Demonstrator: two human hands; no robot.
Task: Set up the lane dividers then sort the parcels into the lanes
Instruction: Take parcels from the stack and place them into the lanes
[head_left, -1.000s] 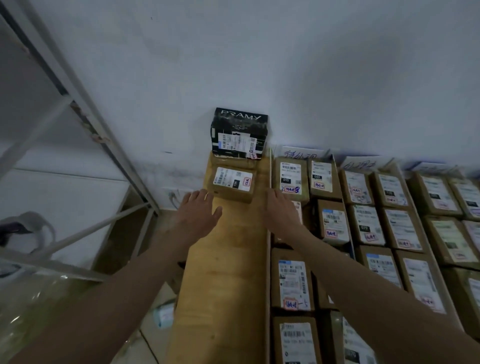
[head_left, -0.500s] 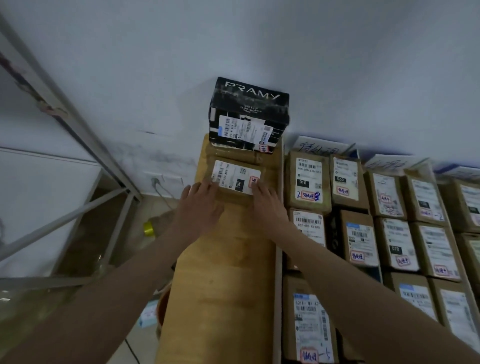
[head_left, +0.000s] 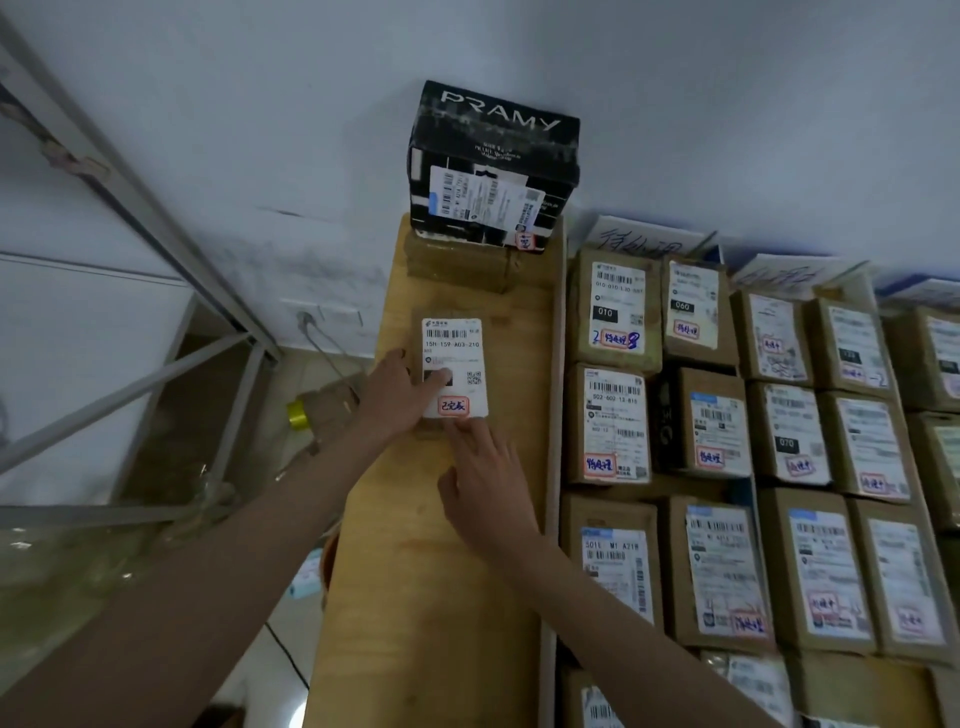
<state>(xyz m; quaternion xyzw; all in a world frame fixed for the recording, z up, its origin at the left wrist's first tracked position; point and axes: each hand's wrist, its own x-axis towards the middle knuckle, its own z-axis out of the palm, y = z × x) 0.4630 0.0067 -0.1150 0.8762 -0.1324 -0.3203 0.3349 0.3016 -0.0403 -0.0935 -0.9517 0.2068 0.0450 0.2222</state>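
A small brown parcel (head_left: 453, 340) with a white label and a red stamp lies lengthwise on the bare wooden lane (head_left: 441, 582). My left hand (head_left: 397, 397) grips its left edge, thumb on the label. The index finger of my right hand (head_left: 485, 480) touches the parcel's near edge. Farther back, a black PRAMY box (head_left: 493, 156) sits on a brown box (head_left: 457, 265) against the wall. A thin white divider (head_left: 555, 467) separates this lane from rows of labelled parcels (head_left: 613, 421) on the right.
A grey metal rack frame (head_left: 156, 228) stands to the left, off the table. On the floor below lie a yellow tape roll (head_left: 297, 415) and cardboard scraps. A wall socket with a cable (head_left: 311, 325) is behind. Handwritten lane signs (head_left: 644, 241) lean on the wall.
Both hands reached forward and took the small parcel. It has been turned from crosswise to lengthwise and drawn away from the brown box toward me.
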